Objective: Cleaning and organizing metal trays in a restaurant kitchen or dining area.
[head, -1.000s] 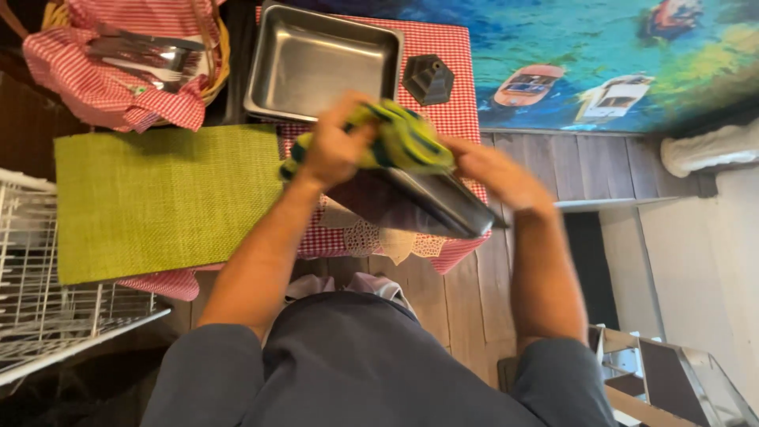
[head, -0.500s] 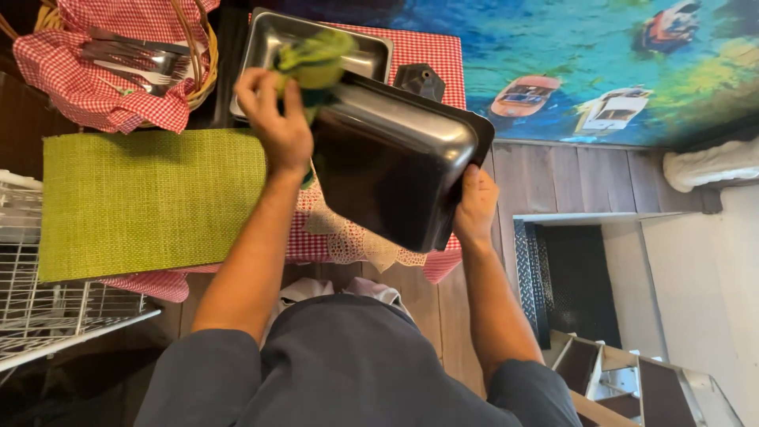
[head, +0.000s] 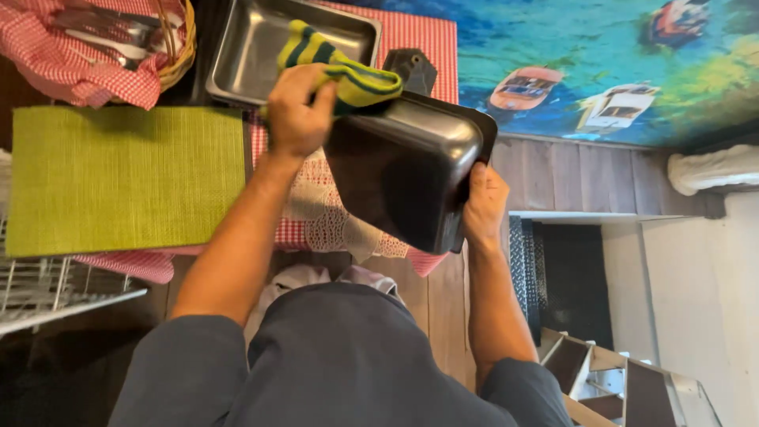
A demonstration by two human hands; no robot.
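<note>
Step in hand, as judged: wiping a dark metal baking pan (head: 407, 178) with a yellow-and-green striped cloth (head: 336, 67). Left hand (head: 296, 111) is closed in a fist around the bunched cloth, which presses on the pan's upper rim, just right of that hand. Right hand (head: 484, 204) clamps the pan's lower right edge, fingers curled over the rim, thumb on the outside. Pan is held tilted, off the worktop (head: 423, 47), between the two hands, its underside toward the camera. Beyond the left hand: a second, lighter steel tray (head: 253, 55) lying flat on the red checked tablecloth. Left of and below it: a green woven placemat (head: 122, 178). Further left: a basket (head: 178, 59) lined with checked cloth. Next move probably calls for a steady right-hand grip while the cloth runs along the rim.
</note>
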